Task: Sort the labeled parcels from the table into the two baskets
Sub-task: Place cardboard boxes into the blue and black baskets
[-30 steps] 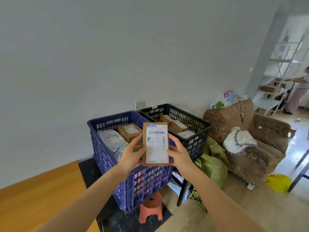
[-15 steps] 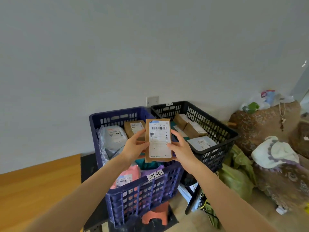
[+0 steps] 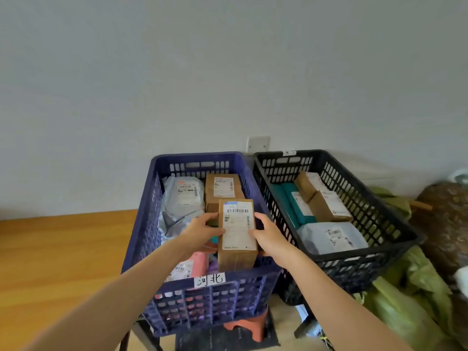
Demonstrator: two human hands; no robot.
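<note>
Head view: a box [image 3: 237, 234] with its label facing up hangs over the near half of the blue basket [image 3: 215, 302], its near end just above the front rim. The left hand [image 3: 200, 231] pinches the box's left edge, thumb on the labelled face. The right hand [image 3: 268, 234] grips the right edge in the same way. Neither hand is spread; both are curled round the box.

Inside the blue basket, a grey bag [image 3: 183, 196] lies at the back left, a second box [image 3: 222, 188] at the back right, and a pink parcel [image 3: 192, 264] at the front left, under the left forearm. A handwritten tag [image 3: 209, 279] sits on the front rim. The black basket [image 3: 354, 269] stands just beside it on the right, with its own parcels inside. The table [image 3: 50, 262] lies to the left.

The step in hand looks like setting this box down in the blue basket. To do it well:

- Check the box's label against the tag first, since a wrong basket spoils the sort.
- Lower the box flat into the front right space, beside the pink parcel.
- Keep the label up so it stays readable.
- Let go with both hands together so the box does not tip against the rim.
</note>
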